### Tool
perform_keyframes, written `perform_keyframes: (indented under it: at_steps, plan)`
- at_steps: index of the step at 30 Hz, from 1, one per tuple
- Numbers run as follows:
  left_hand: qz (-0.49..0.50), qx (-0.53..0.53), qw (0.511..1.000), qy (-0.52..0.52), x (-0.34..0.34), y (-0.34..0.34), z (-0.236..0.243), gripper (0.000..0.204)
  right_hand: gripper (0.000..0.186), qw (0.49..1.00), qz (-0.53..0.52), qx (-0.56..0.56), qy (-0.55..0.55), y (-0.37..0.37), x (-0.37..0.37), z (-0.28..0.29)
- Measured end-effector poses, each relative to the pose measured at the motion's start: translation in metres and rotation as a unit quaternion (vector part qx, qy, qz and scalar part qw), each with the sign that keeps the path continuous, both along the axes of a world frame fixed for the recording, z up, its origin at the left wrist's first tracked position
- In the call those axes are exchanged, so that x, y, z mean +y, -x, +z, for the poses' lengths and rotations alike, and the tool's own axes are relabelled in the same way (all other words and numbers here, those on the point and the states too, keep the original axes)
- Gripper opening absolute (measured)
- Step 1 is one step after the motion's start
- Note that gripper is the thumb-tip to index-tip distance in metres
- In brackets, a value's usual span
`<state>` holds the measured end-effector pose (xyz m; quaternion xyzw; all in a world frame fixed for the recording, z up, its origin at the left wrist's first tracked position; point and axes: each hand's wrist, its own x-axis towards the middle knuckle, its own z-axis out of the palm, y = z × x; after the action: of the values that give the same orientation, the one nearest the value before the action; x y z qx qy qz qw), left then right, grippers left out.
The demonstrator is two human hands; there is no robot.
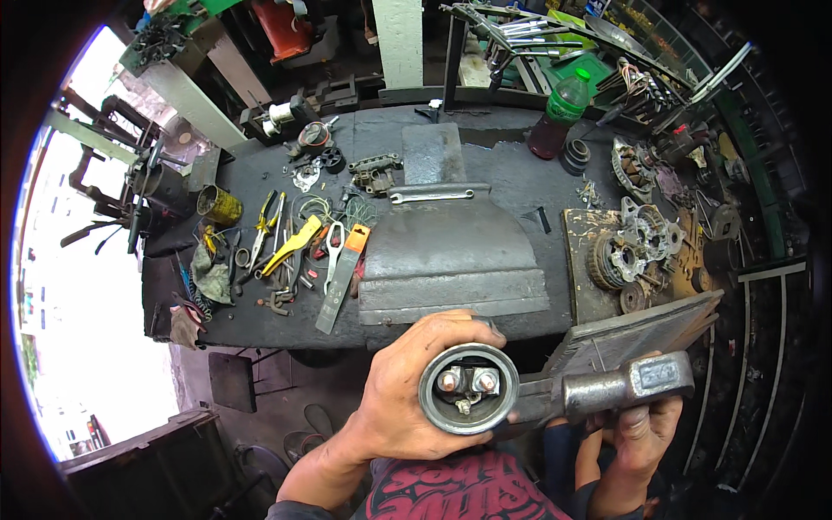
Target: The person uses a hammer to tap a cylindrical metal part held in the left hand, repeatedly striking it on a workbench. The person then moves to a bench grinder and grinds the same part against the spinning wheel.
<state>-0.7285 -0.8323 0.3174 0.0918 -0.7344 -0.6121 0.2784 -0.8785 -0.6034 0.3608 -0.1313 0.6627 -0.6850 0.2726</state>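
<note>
In front of my chest, my left hand [412, 381] is wrapped round a cylindrical metal solenoid housing [426, 392]. Its open end faces up, showing two copper-coloured contacts and a small metal piece inside. My right hand [646, 438] is closed under a heavy steel hammer [598, 392], with its head lying sideways. The narrow end of the head reaches close to the housing's right side; whether they touch I cannot tell. The hammer's handle is mostly hidden by the head and my hand. Both hands are just off the workbench's near edge.
The dark workbench [511, 186] carries a curved metal plate [451, 238] with a wrench [433, 197]. To the left lie pliers [269, 221], a hacksaw blade-like strip [343, 277] and a yellow can [218, 206]. A bottle [562, 113] and cast-metal parts [637, 243] stand at right.
</note>
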Motion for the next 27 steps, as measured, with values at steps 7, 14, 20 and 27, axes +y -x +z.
perform_keyframes:
  at_steps: [7,14,20,27]
  plan:
    - [0.011,-0.021,0.999,0.031,0.000,-0.001,0.003,0.073,0.062,0.993,0.038,0.104,-0.044,0.000,-0.010,0.025]
    - [0.030,-0.018,0.999,0.040,0.002,0.002,0.007,0.072,0.032,0.915,0.161,0.363,-0.071,0.005,-0.034,0.042]
    - [0.056,-0.007,0.997,0.054,0.005,0.005,0.005,0.067,0.024,0.843,0.244,0.469,-0.099,0.017,-0.046,0.059]
    - [0.057,-0.002,0.997,0.052,0.006,0.003,0.003,0.062,0.020,0.849,0.174,0.497,-0.038,0.011,-0.046,0.061]
